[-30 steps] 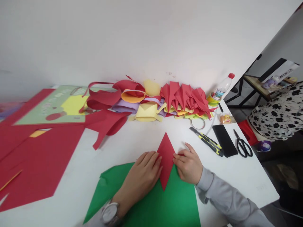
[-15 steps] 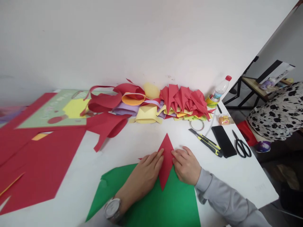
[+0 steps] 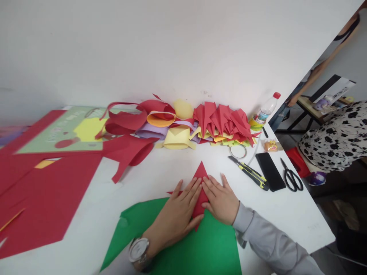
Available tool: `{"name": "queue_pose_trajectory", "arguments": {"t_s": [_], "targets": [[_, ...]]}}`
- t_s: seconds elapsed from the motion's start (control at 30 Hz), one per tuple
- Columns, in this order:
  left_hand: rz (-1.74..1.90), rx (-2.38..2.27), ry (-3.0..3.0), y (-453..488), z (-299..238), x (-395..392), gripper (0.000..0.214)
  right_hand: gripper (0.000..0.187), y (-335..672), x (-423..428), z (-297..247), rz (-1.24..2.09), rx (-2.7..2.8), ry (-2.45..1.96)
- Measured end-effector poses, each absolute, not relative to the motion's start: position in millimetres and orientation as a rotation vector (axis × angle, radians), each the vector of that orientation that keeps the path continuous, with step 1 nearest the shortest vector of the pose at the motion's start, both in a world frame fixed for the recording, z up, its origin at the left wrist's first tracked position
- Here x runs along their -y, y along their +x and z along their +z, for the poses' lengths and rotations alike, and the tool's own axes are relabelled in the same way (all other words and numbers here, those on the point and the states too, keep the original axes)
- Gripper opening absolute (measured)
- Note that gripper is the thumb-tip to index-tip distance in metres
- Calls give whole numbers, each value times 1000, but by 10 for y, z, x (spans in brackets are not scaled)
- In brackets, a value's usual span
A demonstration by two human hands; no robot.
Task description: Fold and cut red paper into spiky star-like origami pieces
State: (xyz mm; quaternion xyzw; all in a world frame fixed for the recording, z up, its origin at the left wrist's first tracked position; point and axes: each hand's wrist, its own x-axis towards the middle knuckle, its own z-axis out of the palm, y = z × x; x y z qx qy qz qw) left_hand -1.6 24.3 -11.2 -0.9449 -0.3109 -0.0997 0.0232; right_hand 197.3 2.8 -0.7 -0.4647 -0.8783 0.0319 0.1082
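A small folded red paper piece (image 3: 201, 172), pointed at both ends, lies on the white table (image 3: 160, 168) and partly on a green paper sheet (image 3: 200, 248). My left hand (image 3: 177, 214), with a wristwatch, lies flat on the piece's left half, fingers stretched out. My right hand (image 3: 219, 198), in a grey sleeve, presses flat on its right half. Both hands cover most of the piece; only its top tip and bottom tip show.
A heap of folded red, yellow and purple paper shapes (image 3: 200, 126) lines the wall. Large red sheets (image 3: 43, 191) lie left. To the right are a tape ring (image 3: 237, 151), utility knife (image 3: 249, 172), black phone (image 3: 269, 171), scissors (image 3: 292, 177) and bottle (image 3: 265, 109). A person in a floral garment (image 3: 332, 137) sits beyond the table's right edge.
Both hands have slid inward and up over the red piece, from its side edges to lying flat on top of it. The piece itself stays in place.
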Motion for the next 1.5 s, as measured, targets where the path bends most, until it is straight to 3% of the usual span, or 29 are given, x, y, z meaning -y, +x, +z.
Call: {"name": "queue_pose_trajectory", "arguments": {"t_s": [0.1,0.4,0.87,1.07,1.2,1.3,1.5], "targets": [[-316,982,-2924,-21,-129,-223,78,58,1957,8,56,189,2604,-1451],[-273,1303,-2793,-72,-139,-105,83,70,2012,97,42,199,2519,-1664],[-393,1268,-2794,-115,-231,-125,87,82,2046,95,12,196,2367,-1690],[-506,1166,-2784,-121,-262,-169,98,49,1982,0,39,167,2188,-1745],[-622,1193,-2792,-128,-243,-212,106,40,1963,-47,17,202,2100,-1735],[-755,1427,-2749,-189,-218,-300,94,38,1967,-52,6,211,2063,-1734],[-857,1783,-2609,-355,-86,-493,40,37,1962,-46,35,177,2041,-1762]]}}
